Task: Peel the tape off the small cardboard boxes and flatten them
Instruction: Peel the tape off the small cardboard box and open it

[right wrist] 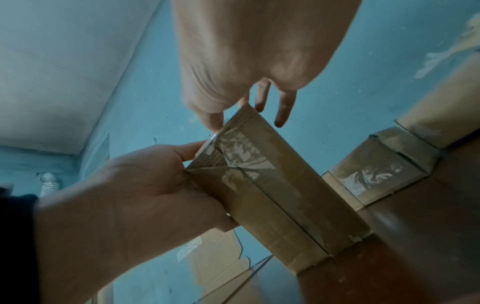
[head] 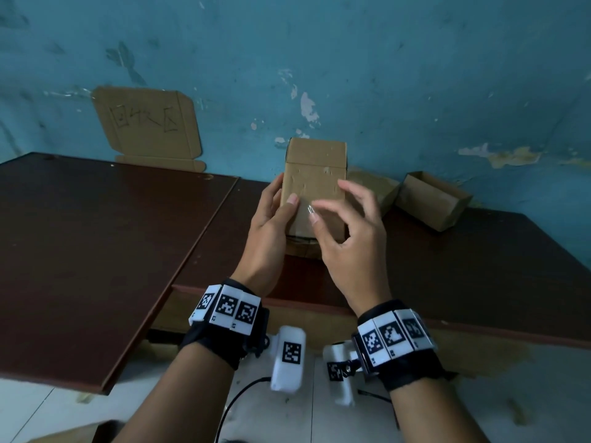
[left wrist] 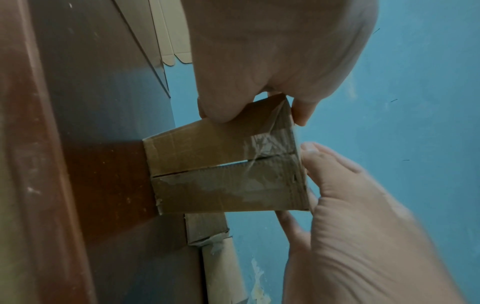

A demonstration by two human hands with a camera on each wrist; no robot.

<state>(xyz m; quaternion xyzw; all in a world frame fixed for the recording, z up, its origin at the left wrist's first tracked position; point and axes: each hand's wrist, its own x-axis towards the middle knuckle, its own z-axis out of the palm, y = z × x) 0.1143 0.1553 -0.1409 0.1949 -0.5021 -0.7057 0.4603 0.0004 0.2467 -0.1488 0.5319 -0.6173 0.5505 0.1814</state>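
Observation:
A small brown cardboard box [head: 315, 174] stands on end on the dark table [head: 96, 235], close to the blue wall. My left hand [head: 279, 206] grips its left side, thumb on the near face and fingers behind. My right hand [head: 339, 212] hovers at the box's right with fingers spread and straight. Only its thumb tip touches the box, at the upper edge. Clear tape [left wrist: 267, 142] runs crinkled over the flap seam and round the corner of the box [left wrist: 221, 185]. The same tape [right wrist: 239, 152] lies beside the right thumb in the right wrist view, where the left hand [right wrist: 145, 185] clasps the box [right wrist: 285, 195].
Behind and to the right lie an open cardboard box [head: 431, 199] and another taped box [head: 374, 187]. A flattened carton with handwriting [head: 147, 126] leans on the wall at back left. The table's front edge runs just before my wrists.

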